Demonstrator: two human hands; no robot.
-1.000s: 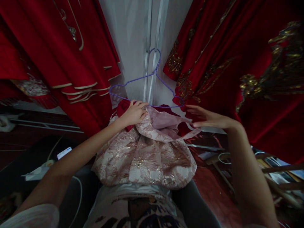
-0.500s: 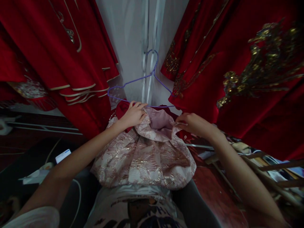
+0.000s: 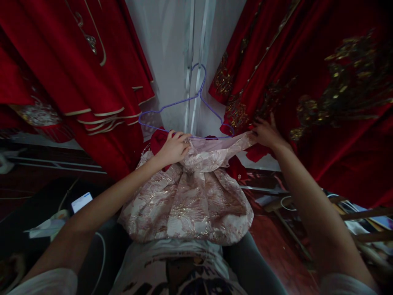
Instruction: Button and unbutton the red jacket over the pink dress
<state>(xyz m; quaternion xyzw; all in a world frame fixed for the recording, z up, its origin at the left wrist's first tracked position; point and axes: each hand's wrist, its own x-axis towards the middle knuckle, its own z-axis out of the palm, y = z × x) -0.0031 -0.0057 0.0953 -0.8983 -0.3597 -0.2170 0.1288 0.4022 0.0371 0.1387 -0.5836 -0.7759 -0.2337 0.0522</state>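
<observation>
A pale pink brocade garment (image 3: pixel 190 209) with shiny gold threading lies over my lap, its skirt part gathered and puffed. Above it, a purple wire hanger (image 3: pixel 181 101) hangs with its lower bar along the garment's top edge. My left hand (image 3: pixel 174 148) is closed over that edge and the left part of the bar; its thumb is partly hidden. At the right, my right hand (image 3: pixel 266 133) pinches a corner of the garment's upper part, stretched out past the hanger's right end. Dark red cloth (image 3: pixel 158 141) shows behind the garment.
Red garments with silver trim (image 3: pixel 101 82) hang at the left, and red ones with gold beading (image 3: pixel 346 78) at the right. A white panel with metal rails (image 3: pixel 190 41) stands between. A lit phone (image 3: pixel 82 202) lies at lower left; a wooden rack (image 3: pixel 365 215) stands lower right.
My right hand has moved right and up, drawing the garment's corner outward, so the opened neckline is now stretched flatter along the hanger bar. My left hand has stayed in place.
</observation>
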